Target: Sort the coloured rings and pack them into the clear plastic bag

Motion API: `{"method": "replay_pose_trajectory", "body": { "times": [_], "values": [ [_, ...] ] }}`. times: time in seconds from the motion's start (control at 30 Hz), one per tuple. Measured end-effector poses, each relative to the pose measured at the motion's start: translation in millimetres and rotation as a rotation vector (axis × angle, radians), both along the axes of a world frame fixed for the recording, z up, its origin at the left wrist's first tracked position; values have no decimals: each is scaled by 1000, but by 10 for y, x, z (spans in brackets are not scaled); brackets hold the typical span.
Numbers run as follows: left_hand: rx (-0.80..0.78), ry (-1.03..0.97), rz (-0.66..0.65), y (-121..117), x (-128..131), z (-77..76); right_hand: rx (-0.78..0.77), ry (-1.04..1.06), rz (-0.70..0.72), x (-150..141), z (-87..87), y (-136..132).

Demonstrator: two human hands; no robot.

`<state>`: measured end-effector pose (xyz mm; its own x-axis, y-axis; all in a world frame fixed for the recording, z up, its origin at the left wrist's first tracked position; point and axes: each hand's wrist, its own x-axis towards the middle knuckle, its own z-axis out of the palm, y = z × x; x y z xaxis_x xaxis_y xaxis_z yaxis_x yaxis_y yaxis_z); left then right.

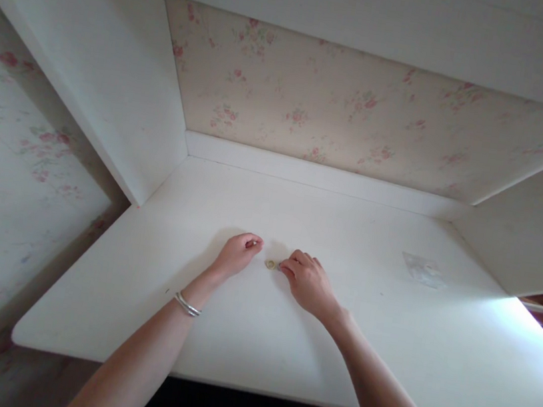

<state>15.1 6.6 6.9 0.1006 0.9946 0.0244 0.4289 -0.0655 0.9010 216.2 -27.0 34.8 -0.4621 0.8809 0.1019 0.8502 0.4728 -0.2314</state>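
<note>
My left hand (239, 253) rests on the white desk (242, 341) with its fingers curled closed, thumb against the forefinger. Whatever it may hold is hidden. A silvery bangle (188, 305) circles that wrist. Between my hands lies a small, round, yellowish ring-like piece (270, 265), too small to name for certain. My right hand (307, 280) is just right of it, thumb and fingers pinched together low over the desk. A tiny pale bit shows at those fingertips, but its kind cannot be made out.
A clear plastic bag (424, 271) lies toward the right of the desk. White side panels (122, 75) and an overhead panel (378, 16) enclose the desk, with flowered wallpaper (303, 86) behind. The rounded front edge runs near my forearms.
</note>
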Motion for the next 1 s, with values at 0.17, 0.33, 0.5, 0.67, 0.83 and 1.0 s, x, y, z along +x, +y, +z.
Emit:
{"method": "replay_pose_trajectory", "body": {
  "times": [0.17,0.33,0.5,0.67,0.83,1.0],
  "values": [
    [4,2,-3,7,2,-36,-7,19,-18,35,-41,-4],
    [0,6,-10,17,6,-48,49,257,-75,137,-26,-37],
    [-11,-8,0,3,14,-21,100,551,-270,285,-142,-121],
    [-12,13,8,-11,23,5,33,754,-589,449,-386,-127],
    [-16,10,19,-16,35,10,-99,991,-735,541,-465,-53],
    [-14,28,19,-8,42,-4,-134,1059,-736,549,-465,-37]
  ]
}}
